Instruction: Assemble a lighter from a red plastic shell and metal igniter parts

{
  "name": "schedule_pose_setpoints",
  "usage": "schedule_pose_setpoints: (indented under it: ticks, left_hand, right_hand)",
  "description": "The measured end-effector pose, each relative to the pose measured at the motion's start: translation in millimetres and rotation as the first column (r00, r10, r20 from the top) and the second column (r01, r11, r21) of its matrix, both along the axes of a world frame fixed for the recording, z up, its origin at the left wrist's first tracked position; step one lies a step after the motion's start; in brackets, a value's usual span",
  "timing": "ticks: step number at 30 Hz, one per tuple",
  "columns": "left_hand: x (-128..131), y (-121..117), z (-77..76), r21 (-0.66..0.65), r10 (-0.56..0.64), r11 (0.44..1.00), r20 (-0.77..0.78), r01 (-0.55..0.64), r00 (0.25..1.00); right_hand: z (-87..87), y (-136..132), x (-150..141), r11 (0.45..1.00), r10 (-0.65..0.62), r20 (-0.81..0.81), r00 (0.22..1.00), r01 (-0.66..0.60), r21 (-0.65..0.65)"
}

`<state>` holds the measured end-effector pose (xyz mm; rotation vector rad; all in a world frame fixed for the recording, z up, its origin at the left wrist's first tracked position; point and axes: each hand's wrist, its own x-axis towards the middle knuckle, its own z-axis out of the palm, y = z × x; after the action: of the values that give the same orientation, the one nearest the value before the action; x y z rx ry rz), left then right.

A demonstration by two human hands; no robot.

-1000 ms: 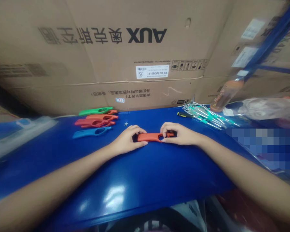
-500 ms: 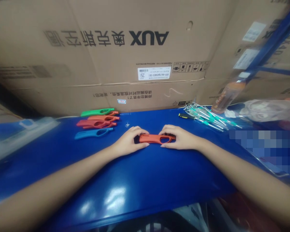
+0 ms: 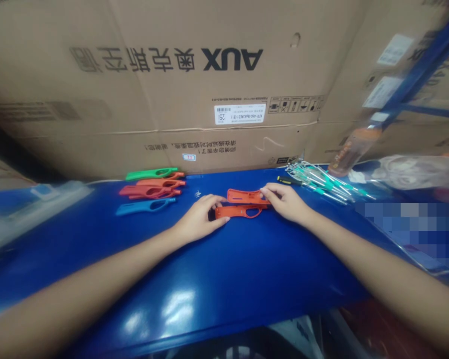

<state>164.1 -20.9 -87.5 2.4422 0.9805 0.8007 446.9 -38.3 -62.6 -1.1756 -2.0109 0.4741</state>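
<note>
Two orange plastic halves of a lighter casing lie open, one above the other, in the middle of the table. My left hand (image 3: 200, 218) grips the left end of the lower casing half (image 3: 239, 212) between thumb and fingers. The upper casing half (image 3: 242, 196), its ribbed inside showing, is pinched at its right end by my right hand (image 3: 286, 200). The lower half's right part has an oval loop. To the left lie several whole casings: a green casing (image 3: 153, 173), red and orange casings (image 3: 145, 191) and a blue casing (image 3: 144, 206).
On the right lies a pile of metal rods with teal parts (image 3: 321, 182), next to a yellow-and-black screwdriver (image 3: 288, 180). Behind it stands a drink bottle (image 3: 353, 149) by a plastic bag (image 3: 414, 171). A large cardboard box (image 3: 164, 99) walls off the back of the blue table (image 3: 209, 279).
The orange casing has come apart into two halves. My right hand has moved slightly up and right with the upper half, while my left hand stays on the lower one.
</note>
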Motion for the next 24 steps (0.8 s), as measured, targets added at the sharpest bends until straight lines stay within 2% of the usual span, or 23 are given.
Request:
schedule_pose_setpoints:
  ticks: [1,3,5,7,9,11,13,15,18,20,24]
  left_hand:
    - [0.2,-0.6,0.6,0.012,0.009,1.000,-0.011,-0.009,1.000]
    - [0.4,-1.6,2.0,0.022,0.019,1.000,-0.026,-0.018,0.999]
    - [0.5,-2.0,2.9,0.018,0.024,1.000,-0.027,-0.024,0.999]
    - [0.7,-2.0,3.8,0.009,0.030,1.000,-0.010,-0.030,1.000]
    - [0.7,-2.8,5.9,0.025,0.040,0.999,0.035,-0.041,0.999]
    - [0.2,-5.6,10.1,0.073,0.028,0.997,0.082,-0.034,0.996]
    - [-0.7,-10.6,15.7,0.132,-0.032,0.991,0.075,0.022,0.997]
    - [-1.6,-16.2,20.9,0.158,-0.126,0.979,-0.011,0.127,0.992]
    - [-1.7,-21.4,24.2,0.119,-0.231,0.960,-0.167,0.252,0.958]
    - [-1.0,-20.8,22.7,0.081,-0.247,0.961,-0.187,0.266,0.951]
    - [0.6,-14.5,16.9,0.035,-0.231,0.972,-0.068,0.234,0.971]
  right_hand:
    - [1.9,-0.6,1.7,0.999,0.027,0.000,1.000,-0.027,-0.042]
    - [6.2,-4.4,3.4,0.981,0.170,0.064,0.983,-0.163,-0.102]
    - [9.9,-10.7,2.5,0.954,0.299,0.231,0.926,-0.283,-0.100]
    - [12.0,-16.9,0.0,0.954,0.289,0.404,0.868,-0.294,-0.052]
    - [12.5,-20.9,-2.3,0.968,0.222,0.482,0.848,-0.250,-0.008]
    - [12.2,-22.0,-3.3,0.974,0.198,0.464,0.863,-0.228,0.009]
    - [11.5,-20.8,-3.0,0.968,0.226,0.417,0.880,-0.251,0.006]
    - [10.4,-18.8,-2.4,0.954,0.282,0.380,0.881,-0.300,-0.012]
    - [7.9,-16.2,-2.4,0.942,0.324,0.364,0.873,-0.334,-0.037]
    - [6.4,-15.3,-2.9,0.943,0.322,0.354,0.878,-0.329,-0.041]
    - [5.2,-15.5,-3.5,0.945,0.321,0.324,0.890,-0.324,-0.047]
